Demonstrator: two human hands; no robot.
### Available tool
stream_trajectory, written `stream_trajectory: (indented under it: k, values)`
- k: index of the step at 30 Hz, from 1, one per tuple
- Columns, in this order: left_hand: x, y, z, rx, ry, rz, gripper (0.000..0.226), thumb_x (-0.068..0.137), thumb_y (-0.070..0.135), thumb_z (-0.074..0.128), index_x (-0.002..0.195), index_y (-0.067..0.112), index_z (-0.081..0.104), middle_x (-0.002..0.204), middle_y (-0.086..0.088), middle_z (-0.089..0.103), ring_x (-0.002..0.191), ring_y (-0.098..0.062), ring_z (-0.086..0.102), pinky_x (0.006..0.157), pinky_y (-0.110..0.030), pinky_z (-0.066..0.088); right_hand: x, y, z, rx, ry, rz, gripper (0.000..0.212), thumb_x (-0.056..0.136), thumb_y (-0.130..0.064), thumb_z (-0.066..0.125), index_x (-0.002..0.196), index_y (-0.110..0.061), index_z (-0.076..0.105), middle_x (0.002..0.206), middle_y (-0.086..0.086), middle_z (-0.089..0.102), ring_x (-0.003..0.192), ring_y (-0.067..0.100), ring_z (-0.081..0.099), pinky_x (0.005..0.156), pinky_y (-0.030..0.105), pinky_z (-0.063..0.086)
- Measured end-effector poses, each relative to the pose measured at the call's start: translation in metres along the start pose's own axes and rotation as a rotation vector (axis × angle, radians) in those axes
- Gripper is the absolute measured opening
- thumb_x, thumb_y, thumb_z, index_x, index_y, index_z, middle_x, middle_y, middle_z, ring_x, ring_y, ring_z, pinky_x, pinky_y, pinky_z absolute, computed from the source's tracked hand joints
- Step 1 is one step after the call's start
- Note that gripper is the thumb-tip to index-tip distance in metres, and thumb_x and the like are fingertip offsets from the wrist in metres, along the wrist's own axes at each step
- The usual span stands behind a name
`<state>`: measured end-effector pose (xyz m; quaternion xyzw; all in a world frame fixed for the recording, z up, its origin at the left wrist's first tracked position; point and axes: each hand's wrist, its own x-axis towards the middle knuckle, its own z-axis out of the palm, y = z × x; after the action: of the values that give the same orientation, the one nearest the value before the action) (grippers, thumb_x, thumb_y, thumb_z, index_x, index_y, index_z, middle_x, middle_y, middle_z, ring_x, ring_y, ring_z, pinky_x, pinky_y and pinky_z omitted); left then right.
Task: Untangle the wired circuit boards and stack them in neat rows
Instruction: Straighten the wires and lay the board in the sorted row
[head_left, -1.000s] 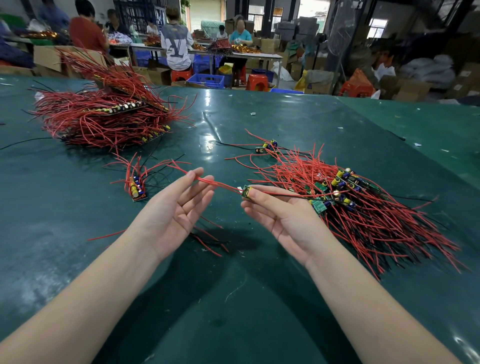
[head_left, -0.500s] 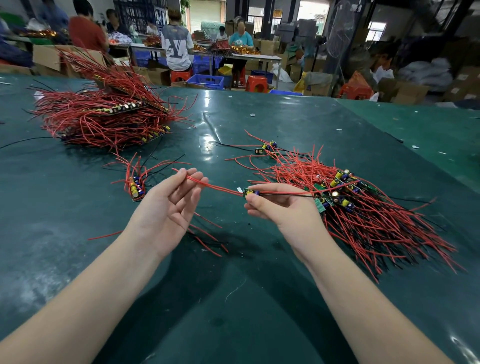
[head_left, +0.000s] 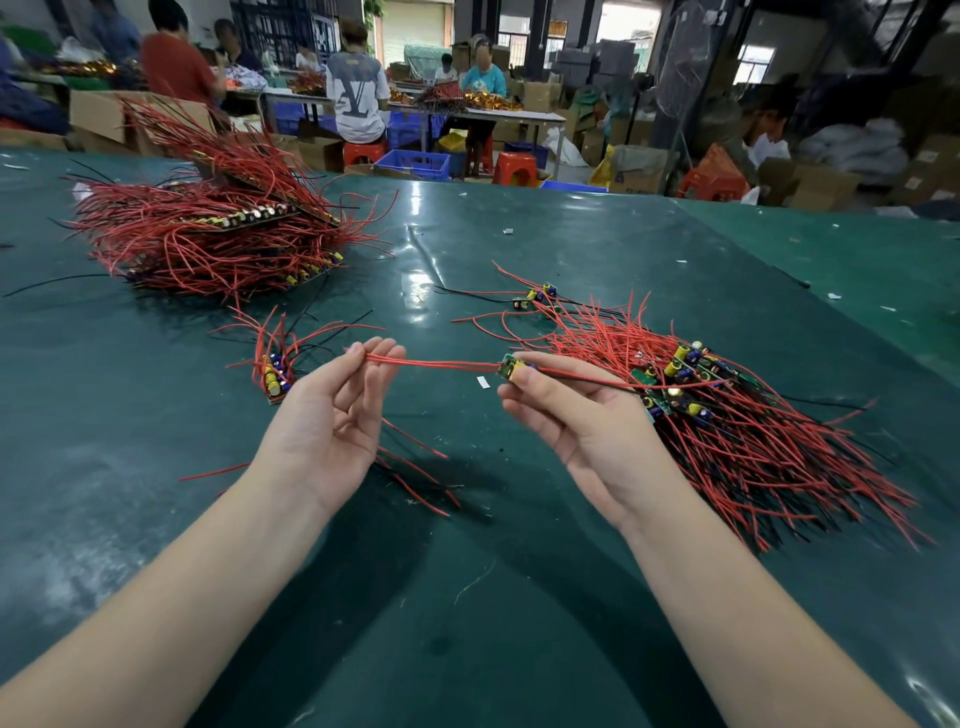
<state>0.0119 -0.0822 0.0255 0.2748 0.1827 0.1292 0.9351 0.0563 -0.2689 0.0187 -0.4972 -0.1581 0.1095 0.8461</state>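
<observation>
left hand (head_left: 332, 426): pinches red wires (head_left: 436, 364)
right hand (head_left: 582, 421): grips small board (head_left: 511, 365) — tangled pile (head_left: 737, 431) just beyond fingers
small stack (head_left: 272, 376): beside left fingertips

A brightly, evenly lit workshop scene in which overhead light throws white glare patches on the glossy green table (head_left: 519, 597) and soft shadows beneath the forearms, daylight glows from far windows (head_left: 750, 54), wide-angle distortion bends the edges, and distant background figures look slightly soft.
</observation>
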Motion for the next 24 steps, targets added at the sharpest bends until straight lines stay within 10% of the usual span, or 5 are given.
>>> stream_trajectory:
  k: [11, 19, 24]
  values:
    - [0.002, 0.005, 0.002, -0.03, -0.069, -0.059, 0.011, 0.086, 0.009, 0.061, 0.087, 0.002, 0.07, 0.08, -0.005, 0.072, 0.077, -0.013, 0.073, 0.053, -0.011, 0.052, 0.002, -0.008, -0.001, 0.145, 0.014, 0.064, 0.016, 0.069, -0.01, 0.071, 0.084, -0.008, 0.076, 0.088, 0.019, 0.073, 0.081, 0.03, 0.073, 0.068, 0.031, 0.059]
    - [-0.006, 0.008, 0.003, -0.156, -0.243, -0.122, 0.037, 0.039, -0.006, 0.083, 0.075, -0.003, 0.074, 0.077, -0.006, 0.071, 0.065, -0.014, 0.071, 0.048, -0.01, 0.05, 0.003, -0.008, -0.003, 0.194, 0.04, 0.154, 0.014, 0.068, -0.01, 0.07, 0.082, -0.007, 0.076, 0.085, 0.018, 0.073, 0.077, 0.026, 0.073, 0.064, 0.028, 0.059]
    - [-0.001, 0.006, 0.003, -0.016, -0.166, -0.025, 0.01, 0.07, 0.012, 0.069, 0.075, 0.006, 0.076, 0.08, -0.002, 0.072, 0.077, -0.011, 0.072, 0.055, -0.01, 0.052, 0.004, -0.009, -0.006, 0.213, 0.039, 0.172, 0.014, 0.068, -0.009, 0.071, 0.08, -0.008, 0.078, 0.085, 0.016, 0.074, 0.077, 0.024, 0.073, 0.064, 0.026, 0.058]
